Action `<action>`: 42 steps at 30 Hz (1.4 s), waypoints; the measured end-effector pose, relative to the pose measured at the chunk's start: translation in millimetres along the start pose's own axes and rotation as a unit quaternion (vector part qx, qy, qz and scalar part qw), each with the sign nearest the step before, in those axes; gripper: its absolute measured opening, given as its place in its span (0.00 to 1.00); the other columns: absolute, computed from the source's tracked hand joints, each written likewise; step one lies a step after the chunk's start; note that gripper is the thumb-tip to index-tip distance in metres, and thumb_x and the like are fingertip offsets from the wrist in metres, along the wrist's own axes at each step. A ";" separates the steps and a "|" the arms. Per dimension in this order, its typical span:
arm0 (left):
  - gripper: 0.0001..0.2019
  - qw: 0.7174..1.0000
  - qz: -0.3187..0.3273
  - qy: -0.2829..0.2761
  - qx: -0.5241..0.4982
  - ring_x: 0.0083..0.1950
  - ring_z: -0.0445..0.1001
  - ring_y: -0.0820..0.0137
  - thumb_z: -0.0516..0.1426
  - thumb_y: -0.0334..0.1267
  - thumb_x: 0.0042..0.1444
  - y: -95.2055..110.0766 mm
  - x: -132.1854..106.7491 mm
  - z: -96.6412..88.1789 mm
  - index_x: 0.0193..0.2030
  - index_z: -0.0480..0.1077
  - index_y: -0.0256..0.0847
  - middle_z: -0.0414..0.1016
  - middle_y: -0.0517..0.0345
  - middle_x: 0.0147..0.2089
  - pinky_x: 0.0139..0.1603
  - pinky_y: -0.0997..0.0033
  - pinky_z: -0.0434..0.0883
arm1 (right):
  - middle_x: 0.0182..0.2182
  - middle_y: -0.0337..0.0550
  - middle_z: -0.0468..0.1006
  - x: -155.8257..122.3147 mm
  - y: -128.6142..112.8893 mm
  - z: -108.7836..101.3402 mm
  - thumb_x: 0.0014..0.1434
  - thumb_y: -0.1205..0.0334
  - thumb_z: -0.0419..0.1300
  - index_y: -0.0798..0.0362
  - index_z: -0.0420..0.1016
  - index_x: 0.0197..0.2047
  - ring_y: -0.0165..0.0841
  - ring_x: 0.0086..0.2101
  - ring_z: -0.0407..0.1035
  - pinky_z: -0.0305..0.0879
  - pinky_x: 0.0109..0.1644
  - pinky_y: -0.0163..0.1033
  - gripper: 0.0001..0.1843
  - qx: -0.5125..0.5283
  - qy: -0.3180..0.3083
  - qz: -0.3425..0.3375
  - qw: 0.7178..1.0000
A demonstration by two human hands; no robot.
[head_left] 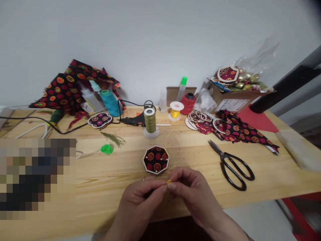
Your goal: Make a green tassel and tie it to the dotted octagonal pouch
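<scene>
My left hand (pixel 140 199) and my right hand (pixel 190 190) meet near the table's front edge, thumbs and forefingers pinched together. Between the fingertips shows a small loop of yellow cord (pixel 169 181), held by both hands. The cord runs up past an octagonal ornament (pixel 155 159) to a spool of yellow cord (pixel 175 113) at the back. Dark patterned fabric with red and orange rounds fills the ornament's pale wooden frame, and small white beads dot it. It lies flat on the table just beyond my fingers.
Black-handled scissors (pixel 232 167) lie right of my hands. Behind the ornament stands an olive thread cone (pixel 149 121), with a glue gun (pixel 132 119) beside it. A flower-shaped ornament (pixel 100 120) with a green tassel and a green cap (pixel 106 149) lie left. Patterned fabric (pixel 245 129) lies back right.
</scene>
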State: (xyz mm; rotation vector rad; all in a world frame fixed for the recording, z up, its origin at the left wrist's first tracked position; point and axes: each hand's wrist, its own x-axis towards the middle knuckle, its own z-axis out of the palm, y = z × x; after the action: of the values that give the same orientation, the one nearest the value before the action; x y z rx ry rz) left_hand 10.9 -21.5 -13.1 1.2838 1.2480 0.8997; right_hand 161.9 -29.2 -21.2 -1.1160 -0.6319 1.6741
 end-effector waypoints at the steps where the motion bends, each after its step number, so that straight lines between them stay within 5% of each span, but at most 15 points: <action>1: 0.08 1.000 0.010 0.003 0.007 0.30 0.78 0.69 0.63 0.34 0.49 0.3 0.0 0.2 0.30 0.83 0.53 0.81 0.64 0.25 0.33 0.77 0.72 | 0.20 0.32 0.72 -0.4 1.8 0.3 0.40 0.64 0.73 0.53 0.77 0.24 0.25 0.24 0.61 0.55 0.30 0.31 0.10 0.006 0.001 -0.007 1.000; 13: 0.13 0.984 0.165 0.005 0.073 0.26 0.77 0.75 0.60 0.28 0.51 2.8 -0.4 -2.0 0.34 0.81 0.53 0.78 0.68 0.23 0.28 0.83 0.71 | 0.21 0.33 0.72 -4.2 8.8 2.2 0.44 0.62 0.72 0.54 0.77 0.25 0.25 0.25 0.61 0.57 0.31 0.31 0.08 0.042 0.001 -0.035 0.998; 25: 0.15 0.984 0.172 -0.010 0.047 0.29 0.77 0.76 0.60 0.26 0.53 4.6 -1.8 -1.6 0.38 0.80 0.54 0.81 0.70 0.27 0.32 0.84 0.72 | 0.21 0.34 0.71 -6.0 9.3 2.2 0.46 0.62 0.71 0.55 0.76 0.26 0.25 0.25 0.60 0.56 0.30 0.31 0.09 0.023 0.004 -0.046 0.999; 42: 0.08 0.946 0.271 0.000 0.179 0.26 0.77 0.73 0.61 0.27 0.50 8.5 -1.1 -3.7 0.35 0.78 0.43 0.81 0.61 0.27 0.26 0.81 0.72 | 0.22 0.35 0.72 -9.7 9.3 5.7 0.43 0.58 0.72 0.55 0.75 0.27 0.26 0.25 0.62 0.57 0.32 0.33 0.12 0.063 0.024 -0.007 0.998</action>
State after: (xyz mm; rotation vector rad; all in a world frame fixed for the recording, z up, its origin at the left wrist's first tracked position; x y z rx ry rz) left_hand 8.5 -20.8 -4.1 1.9780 1.1024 1.0828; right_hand 153.5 -41.1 -22.6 -1.0563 -0.4966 1.6465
